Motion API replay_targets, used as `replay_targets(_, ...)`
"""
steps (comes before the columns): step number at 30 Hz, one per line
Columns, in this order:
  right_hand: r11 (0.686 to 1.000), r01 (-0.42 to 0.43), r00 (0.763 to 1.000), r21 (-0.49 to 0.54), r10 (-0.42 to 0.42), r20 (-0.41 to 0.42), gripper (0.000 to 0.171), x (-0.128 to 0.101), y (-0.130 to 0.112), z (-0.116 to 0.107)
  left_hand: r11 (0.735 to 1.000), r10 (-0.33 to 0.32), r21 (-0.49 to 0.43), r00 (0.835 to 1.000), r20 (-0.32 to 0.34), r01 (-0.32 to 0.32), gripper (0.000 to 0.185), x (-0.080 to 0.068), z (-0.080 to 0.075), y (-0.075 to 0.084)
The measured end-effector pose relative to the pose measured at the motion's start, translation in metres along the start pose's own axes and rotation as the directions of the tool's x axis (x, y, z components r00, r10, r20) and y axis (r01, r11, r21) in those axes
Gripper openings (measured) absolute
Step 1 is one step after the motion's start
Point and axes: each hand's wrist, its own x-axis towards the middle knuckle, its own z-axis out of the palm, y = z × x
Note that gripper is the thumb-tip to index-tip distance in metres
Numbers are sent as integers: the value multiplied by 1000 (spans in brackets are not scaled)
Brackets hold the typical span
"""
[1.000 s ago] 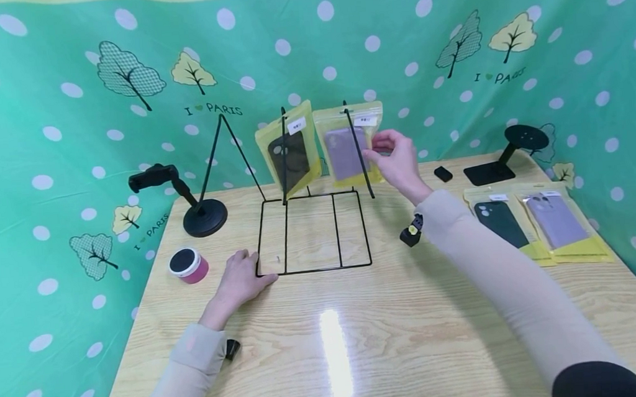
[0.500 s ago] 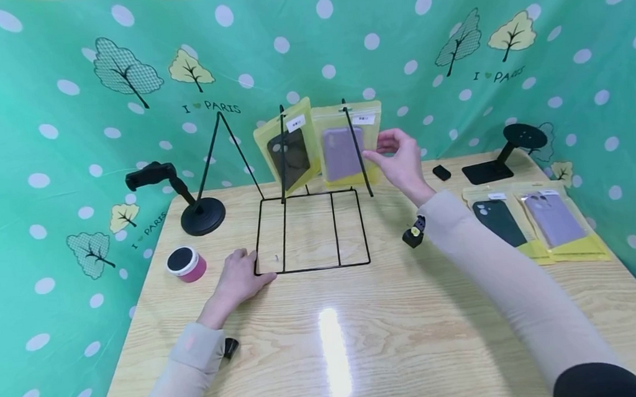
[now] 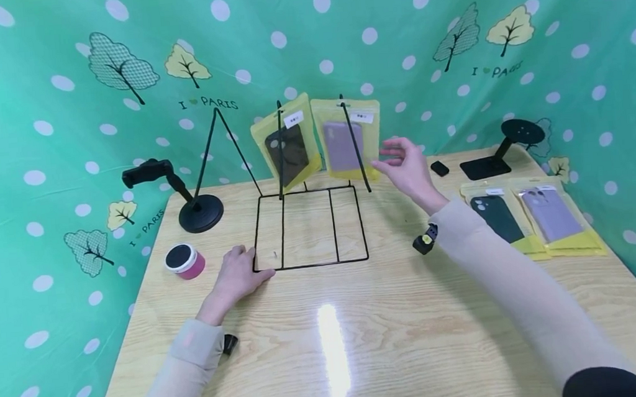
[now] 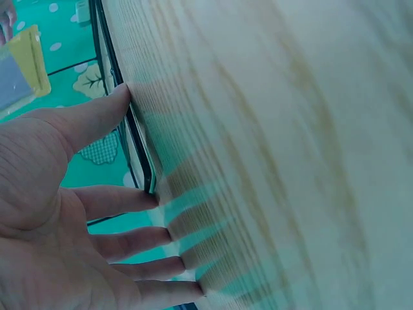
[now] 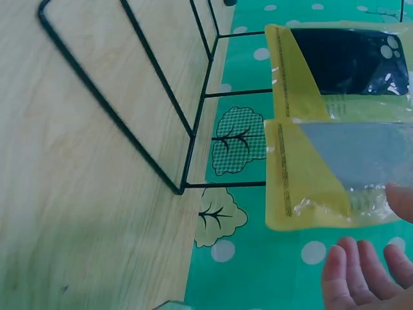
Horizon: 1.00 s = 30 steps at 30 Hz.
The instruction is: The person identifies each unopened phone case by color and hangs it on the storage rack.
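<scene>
A black wire display rack [image 3: 312, 265] stands on the table, its base frame lying flat. From its hooks hang two yellow-edged clear bags: one holds a black phone case [image 3: 288, 154], the other a purple phone case [image 3: 342, 145]. My left hand [image 3: 237, 273] rests at the rack's front left corner; in the left wrist view the thumb [image 4: 106, 115] touches the bar and the straight fingers reach the tabletop. My right hand [image 3: 408, 169] is just right of the purple case's bag, fingers spread and loosely bent, holding nothing. The right wrist view shows the thumb overlapping that bag's edge.
Two more bagged phone cases, one dark [image 3: 497, 217] and one purple [image 3: 551, 213], lie at the right. A black stand [image 3: 486, 168] and a small black object [image 3: 439, 168] are behind them. At left are a black holder [image 3: 201, 214] and a pink jar [image 3: 191, 267].
My right hand has let go of the purple case's bag and moved slightly right, its fingers parting. The bag stays on the hook. My left hand keeps its place on the rack.
</scene>
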Motion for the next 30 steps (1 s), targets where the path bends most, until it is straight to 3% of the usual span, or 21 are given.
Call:
replay_targets(5, 993, 0, 996, -120, 10, 84, 64, -17, 16, -17, 1000, 3, 5, 1000, 8, -3, 72, -1, 1, -2)
replay_targets(12, 948, 25, 978, -318, 42, 202, 60, -40, 42, -59, 1000, 0, -4, 1000, 8, 0, 74, 1, 2, -1)
replay_targets(23, 803, -42, 915, -594, 270, 300, 94, -65, 77, -131, 999, 42, 11, 999, -25, -42, 71, 8, 4, 0)
replay_targets(27, 750, -37, 906, -661, 304, 294, 101, -68, 85, -151, 1000, 30, 3, 999, -15, -30, 72, 7, 5, 0)
replay_targets(30, 731, -77, 899, -678, 345, 270, 103, -69, 92, -162, 1000, 12, 4, 1000, -4, -12, 74, 5, 5, 0)
